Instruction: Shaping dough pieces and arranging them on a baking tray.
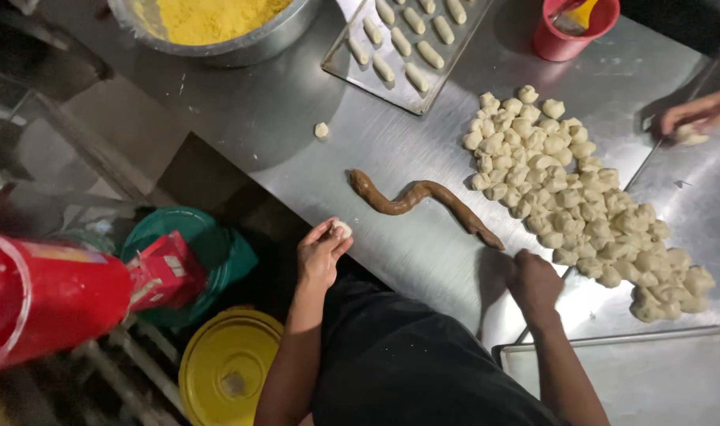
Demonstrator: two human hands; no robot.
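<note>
Steel surface: a brushed metal desk (297, 118) runs slantwise through the view, seen from above by the person working at it
Left hand (320, 254): at the near edge of the desk, fingers curled round a small pale dough ball (342, 228), pinching it at the fingertips
Right hand (533, 282): closed, knuckles up, resting on the desk just beside the near end of the brown rope; what it grips, if anything, cannot be told from this angle
Brown rope (419, 197): a long wavy roll of brown filling lying on the desk between the two hands and the dough heap, thicker at its far end, tapering to a point near the right hand
Dough heap (573, 197): a large pile of small pale dough pieces, spread just beyond the rope, on the right
Stray piece (321, 130): one pale lump alone on the desk, well apart from the heap
Far tray (352, 67): a metal tray holding rows of shaped, oblong dough rolls
Near tray (612, 379): a bare metal tray beside the right forearm
Bowl (242, 49): a big steel bowl of yellow crumbs, at the far side
Red cup (561, 39): a plastic cup with a yellow tool in it
Other person's hand (703, 110): at the right edge, resting on a pale piece of dough
Below the desk: green and yellow lids, a red container, all in dim light
</note>
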